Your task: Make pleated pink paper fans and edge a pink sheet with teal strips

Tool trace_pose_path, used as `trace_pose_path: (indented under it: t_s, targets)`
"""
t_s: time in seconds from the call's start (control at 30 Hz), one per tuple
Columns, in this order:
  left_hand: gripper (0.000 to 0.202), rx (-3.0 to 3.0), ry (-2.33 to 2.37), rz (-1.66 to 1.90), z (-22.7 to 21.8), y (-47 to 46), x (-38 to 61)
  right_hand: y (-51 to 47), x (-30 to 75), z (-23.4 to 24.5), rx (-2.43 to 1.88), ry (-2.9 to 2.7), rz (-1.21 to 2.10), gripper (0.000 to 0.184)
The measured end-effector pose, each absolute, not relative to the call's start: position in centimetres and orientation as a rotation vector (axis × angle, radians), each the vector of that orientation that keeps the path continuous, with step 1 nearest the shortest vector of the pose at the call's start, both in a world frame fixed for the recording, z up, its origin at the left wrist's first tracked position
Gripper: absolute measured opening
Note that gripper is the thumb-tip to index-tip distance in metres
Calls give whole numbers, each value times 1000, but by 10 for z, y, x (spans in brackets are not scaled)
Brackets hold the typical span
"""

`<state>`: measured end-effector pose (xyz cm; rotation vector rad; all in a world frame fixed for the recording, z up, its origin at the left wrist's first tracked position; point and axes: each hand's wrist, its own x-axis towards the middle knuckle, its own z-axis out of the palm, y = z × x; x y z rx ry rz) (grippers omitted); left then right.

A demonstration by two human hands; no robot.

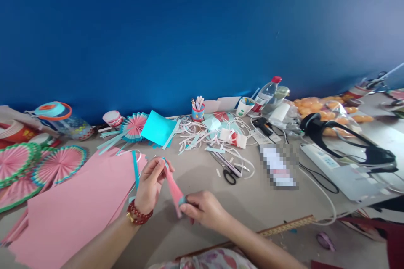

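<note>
A narrow pink folded paper strip (174,188) with blue ends is stretched slantwise between my two hands, above the table. My left hand (154,178), with red bead bracelets at its wrist, pinches the upper end. Lower down and to the right, my right hand (202,208) grips the other end between thumb and fingers. Part of the strip near my right hand is blurred. Beside my left hand lie large pink paper sheets (75,201) and a thin blue paper strip (135,168).
Pleated paper rosettes (59,164) lie at the left. Scissors (231,174), white paper scraps (195,134), a blue paper square (158,128) and a glue gun (262,126) lie farther back. A plastic bottle (267,94) stands by the blue wall. A power strip (322,157) lies at the right.
</note>
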<state>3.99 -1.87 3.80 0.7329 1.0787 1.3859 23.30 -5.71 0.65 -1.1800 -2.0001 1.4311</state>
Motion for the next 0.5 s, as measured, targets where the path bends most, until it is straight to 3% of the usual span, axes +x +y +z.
trace_pose_path:
  t_s: [0.13,0.2,0.33,0.5]
  targets:
    - [31,722,1124,1272,31,-20,40,-44,287,14,-1483,-2085,600,40]
    - [36,706,1146,1195,27,-19,41,-41,315,11,-1635,-2073,350,33]
    - [41,711,1131,1077,19,-19,44,-46,347,-1,-1769,-2128,58,22]
    - [39,730,1045,971,19,-21,48,-50,354,-7,-1822,-2170,-104,25]
